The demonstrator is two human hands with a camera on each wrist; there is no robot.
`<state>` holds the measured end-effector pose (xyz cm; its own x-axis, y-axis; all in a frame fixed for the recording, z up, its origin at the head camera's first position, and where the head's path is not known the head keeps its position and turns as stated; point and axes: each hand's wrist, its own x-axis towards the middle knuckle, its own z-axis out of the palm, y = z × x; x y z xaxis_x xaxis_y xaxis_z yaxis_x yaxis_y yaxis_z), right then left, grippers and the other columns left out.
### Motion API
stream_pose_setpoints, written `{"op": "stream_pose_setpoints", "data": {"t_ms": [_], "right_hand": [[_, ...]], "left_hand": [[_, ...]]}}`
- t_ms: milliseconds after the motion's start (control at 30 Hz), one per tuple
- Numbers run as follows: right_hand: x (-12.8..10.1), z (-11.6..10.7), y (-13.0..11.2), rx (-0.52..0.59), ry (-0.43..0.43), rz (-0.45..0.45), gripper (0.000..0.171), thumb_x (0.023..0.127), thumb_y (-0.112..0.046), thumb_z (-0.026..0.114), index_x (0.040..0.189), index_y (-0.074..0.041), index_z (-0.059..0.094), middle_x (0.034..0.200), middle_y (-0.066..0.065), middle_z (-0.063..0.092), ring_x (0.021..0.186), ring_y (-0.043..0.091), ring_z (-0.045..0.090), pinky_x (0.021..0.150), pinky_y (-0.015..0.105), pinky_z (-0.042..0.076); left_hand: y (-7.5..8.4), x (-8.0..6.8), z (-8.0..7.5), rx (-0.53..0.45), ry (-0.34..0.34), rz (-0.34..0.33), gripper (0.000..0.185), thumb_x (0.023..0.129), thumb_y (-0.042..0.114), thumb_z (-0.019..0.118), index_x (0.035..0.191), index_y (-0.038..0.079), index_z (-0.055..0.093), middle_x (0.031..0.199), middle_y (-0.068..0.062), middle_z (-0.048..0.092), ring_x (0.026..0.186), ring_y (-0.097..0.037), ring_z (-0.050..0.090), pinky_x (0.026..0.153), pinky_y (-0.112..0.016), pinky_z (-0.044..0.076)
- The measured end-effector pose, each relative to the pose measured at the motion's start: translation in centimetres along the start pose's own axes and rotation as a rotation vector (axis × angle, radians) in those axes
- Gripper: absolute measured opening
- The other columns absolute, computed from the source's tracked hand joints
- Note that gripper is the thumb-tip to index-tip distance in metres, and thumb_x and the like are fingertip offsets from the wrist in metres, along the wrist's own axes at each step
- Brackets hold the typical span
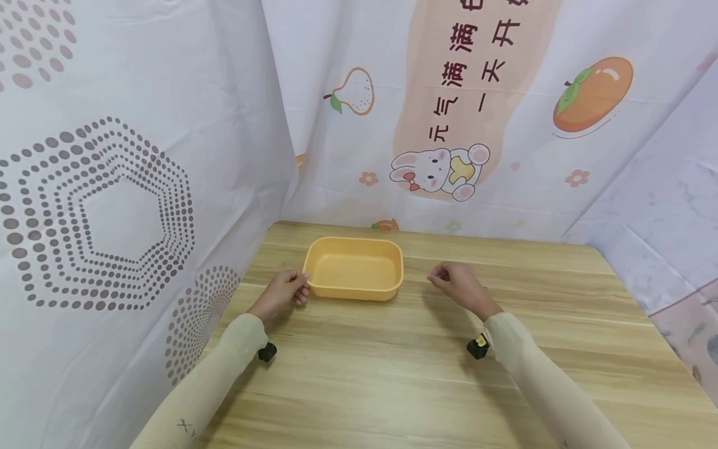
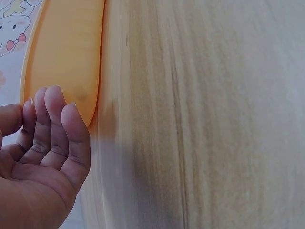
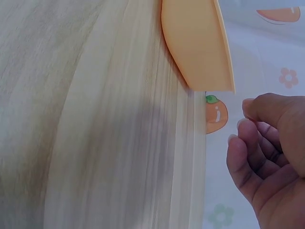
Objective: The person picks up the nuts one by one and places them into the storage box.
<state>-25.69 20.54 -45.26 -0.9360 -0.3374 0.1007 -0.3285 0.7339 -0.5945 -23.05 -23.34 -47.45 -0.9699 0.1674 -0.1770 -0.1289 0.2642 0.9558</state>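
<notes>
1. The left hand [image 1: 283, 291] is stretched forward with its fingers [image 2: 52, 124] loosely curled toward the thumb; it grips nothing.
2. The right hand [image 1: 457, 284] is raised a little, its fingers [image 3: 250, 148] loosely curled, holding nothing.
3. Both forearms wear pale cream sleeves [image 1: 538, 374], each with a small black camera [image 1: 478, 347] under the wrist.

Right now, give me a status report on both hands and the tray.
Left hand touching orange tray at its left end, fingers loosely curled. Right hand empty, clear of tray. Tray empty on wooden table. Nothing between.
</notes>
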Motion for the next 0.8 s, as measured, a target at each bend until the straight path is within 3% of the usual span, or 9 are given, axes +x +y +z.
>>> {"op": "stream_pose_setpoints", "data": {"t_ms": [567, 800], "right_hand": [[0.6, 1.1, -1.1, 0.016, 0.010, -0.021, 0.013, 0.099, -0.018, 0.071, 0.097, -0.005, 0.073, 0.087, 0.001, 0.071, 0.079, 0.015, 0.065, 0.069, 0.031, 0.057], [0.9, 1.5, -1.6, 0.010, 0.000, -0.019, 0.014, 0.099, -0.019, 0.071, 0.098, -0.005, 0.073, 0.087, 0.001, 0.071, 0.079, 0.014, 0.064, 0.069, 0.028, 0.057]], "left_hand": [[-0.1, 0.1, 0.2, 0.042, 0.024, -0.005, 0.033, 0.111, 0.024, 0.050, 0.104, -0.007, 0.060, 0.086, -0.009, 0.064, 0.071, -0.017, 0.061, 0.065, -0.027, 0.057], [0.0, 0.0, 0.1, 0.039, 0.020, 0.010, 0.034, 0.111, 0.025, 0.050, 0.107, -0.007, 0.060, 0.089, -0.012, 0.065, 0.072, -0.017, 0.062, 0.066, -0.028, 0.058]]}}
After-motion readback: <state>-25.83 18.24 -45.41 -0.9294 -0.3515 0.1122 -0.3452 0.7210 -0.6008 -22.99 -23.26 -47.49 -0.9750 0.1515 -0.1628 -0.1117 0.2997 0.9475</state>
